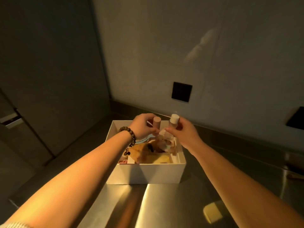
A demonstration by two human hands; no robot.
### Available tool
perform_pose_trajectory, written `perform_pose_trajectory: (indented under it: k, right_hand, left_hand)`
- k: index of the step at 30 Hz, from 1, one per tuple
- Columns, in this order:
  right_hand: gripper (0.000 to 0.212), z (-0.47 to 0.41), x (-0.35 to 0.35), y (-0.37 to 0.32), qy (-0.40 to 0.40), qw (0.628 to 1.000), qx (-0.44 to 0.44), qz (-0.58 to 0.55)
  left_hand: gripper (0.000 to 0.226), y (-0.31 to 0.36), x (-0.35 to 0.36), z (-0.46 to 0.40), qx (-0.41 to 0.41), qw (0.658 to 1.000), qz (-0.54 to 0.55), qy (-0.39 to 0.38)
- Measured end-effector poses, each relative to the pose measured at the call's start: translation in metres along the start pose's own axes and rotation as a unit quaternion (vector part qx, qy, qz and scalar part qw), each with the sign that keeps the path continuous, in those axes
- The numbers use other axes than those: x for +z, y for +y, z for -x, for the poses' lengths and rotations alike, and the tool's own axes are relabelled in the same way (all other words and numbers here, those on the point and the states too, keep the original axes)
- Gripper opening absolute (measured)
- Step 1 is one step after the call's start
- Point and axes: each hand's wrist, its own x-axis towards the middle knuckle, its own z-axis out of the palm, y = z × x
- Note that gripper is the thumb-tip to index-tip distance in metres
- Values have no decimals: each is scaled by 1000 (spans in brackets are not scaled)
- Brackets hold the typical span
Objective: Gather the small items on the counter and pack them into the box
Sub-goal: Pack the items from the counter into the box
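Two small bottles upright, caps up, above the box (162, 173) — left hand (142, 127) gripping the pink-capped bottle (156, 125), right hand (181, 133) the white-capped bottle (174, 121).

your counter (164, 203) is a shiny metal surface filling the lower half of the frame. a white open box (144, 173) sits directly on it at the centre, and a blurred object (294, 167) stands at the right edge.
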Motion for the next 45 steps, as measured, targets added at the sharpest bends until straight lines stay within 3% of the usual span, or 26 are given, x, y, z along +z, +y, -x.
perform_pose_trajectory:
  k: [9,19,28,33,38,41,45]
  right_hand:
    - [42,-12,55,12,-95,991,54,77]
    - [35,-17,126,23,-264,949,11,170]
    - [39,-13,134,33,-258,940,-6,221]
    - [50,-9,130,30,-271,942,8,199]
    - [56,-7,108,19,-286,949,32,127]
    - [60,-3,88,14,-232,958,-11,168]
    - [47,13,51,10,-144,979,-36,137]
  left_hand:
    - [38,-78,-24,11,9,996,-24,-85]
    - [22,-115,-28,27,-31,976,-161,-143]
    - [34,-118,-14,27,-52,959,-215,-178]
    - [59,-105,-23,32,-79,949,-208,-222]
    - [79,-85,-43,45,-108,961,-169,-192]
    - [75,-65,-45,52,-100,974,-144,-143]
    - [66,-31,-23,52,-69,983,-134,-106]
